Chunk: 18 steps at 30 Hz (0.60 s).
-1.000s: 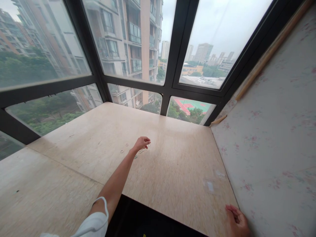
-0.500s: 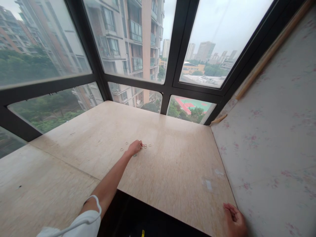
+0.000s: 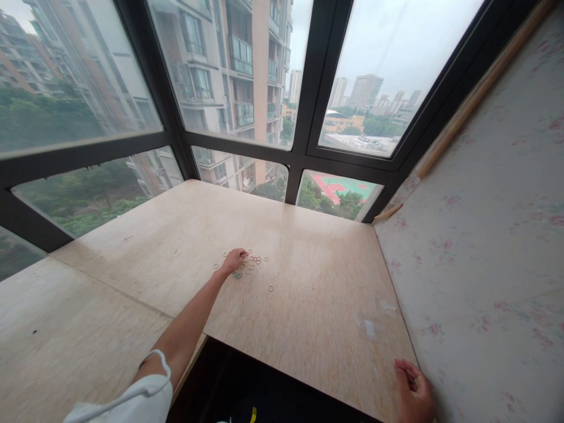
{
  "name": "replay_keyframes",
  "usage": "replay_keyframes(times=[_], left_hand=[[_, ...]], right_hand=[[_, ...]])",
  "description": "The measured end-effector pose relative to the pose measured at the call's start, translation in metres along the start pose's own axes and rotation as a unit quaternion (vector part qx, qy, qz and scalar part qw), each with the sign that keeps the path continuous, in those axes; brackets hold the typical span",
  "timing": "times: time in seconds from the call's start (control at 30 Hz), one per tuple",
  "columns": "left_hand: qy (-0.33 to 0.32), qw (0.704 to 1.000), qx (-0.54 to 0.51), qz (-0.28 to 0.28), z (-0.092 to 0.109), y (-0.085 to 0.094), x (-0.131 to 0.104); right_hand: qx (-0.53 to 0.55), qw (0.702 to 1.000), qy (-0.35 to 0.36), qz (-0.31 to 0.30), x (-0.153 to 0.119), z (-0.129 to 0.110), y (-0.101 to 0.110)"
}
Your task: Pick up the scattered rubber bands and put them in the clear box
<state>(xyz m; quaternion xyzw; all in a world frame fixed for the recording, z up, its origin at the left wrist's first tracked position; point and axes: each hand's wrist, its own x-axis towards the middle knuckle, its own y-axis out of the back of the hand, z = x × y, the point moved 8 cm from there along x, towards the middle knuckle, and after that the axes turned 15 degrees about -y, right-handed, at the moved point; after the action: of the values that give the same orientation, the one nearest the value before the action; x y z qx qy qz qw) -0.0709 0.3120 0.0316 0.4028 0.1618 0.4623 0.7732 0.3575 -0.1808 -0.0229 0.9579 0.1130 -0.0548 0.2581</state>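
Several small thin rings lie scattered on the beige stone-patterned ledge (image 3: 308,305). My left hand (image 3: 235,260) is over the group with its fingers pinched together; whatever they hold is too small to make out. Just below that hand is a small greenish cluster (image 3: 237,275). One ring (image 3: 271,289) lies apart, nearer to me, and another ring (image 3: 266,259) is right of the group. At the lower right, my right hand (image 3: 413,388) rests on the ledge beside the wall, fingers curled in, with nothing visible in it.
Dark window frames (image 3: 295,160) border the ledge at the back. A flowered wall (image 3: 480,282) rises on the right. A clear patch of tape (image 3: 369,327) is stuck near it. Below the front edge is a dark opening (image 3: 264,382) with a yellow item (image 3: 253,415).
My left hand has shifted slightly left, and more rings show to its right and below it. The lone ring nearer to me has come into sight. My right hand stays curled at the wall.
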Motion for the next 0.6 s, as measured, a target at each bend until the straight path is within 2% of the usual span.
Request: replay_keyframes(times=[0.17,0.4,0.6], left_hand=[[0.011,0.999,-0.047,0.022,-0.001,0.011,0.001],[0.027,0.989,-0.143,0.025,0.002,0.011,0.009],[0.081,0.978,-0.184,0.063,-0.011,0.02,0.021]], right_hand=[[-0.018,1.0,-0.001,0.006,-0.004,-0.006,0.001],[-0.037,0.999,-0.01,0.024,-0.008,-0.013,0.001],[-0.043,0.999,-0.012,0.025,-0.006,-0.01,0.0]])
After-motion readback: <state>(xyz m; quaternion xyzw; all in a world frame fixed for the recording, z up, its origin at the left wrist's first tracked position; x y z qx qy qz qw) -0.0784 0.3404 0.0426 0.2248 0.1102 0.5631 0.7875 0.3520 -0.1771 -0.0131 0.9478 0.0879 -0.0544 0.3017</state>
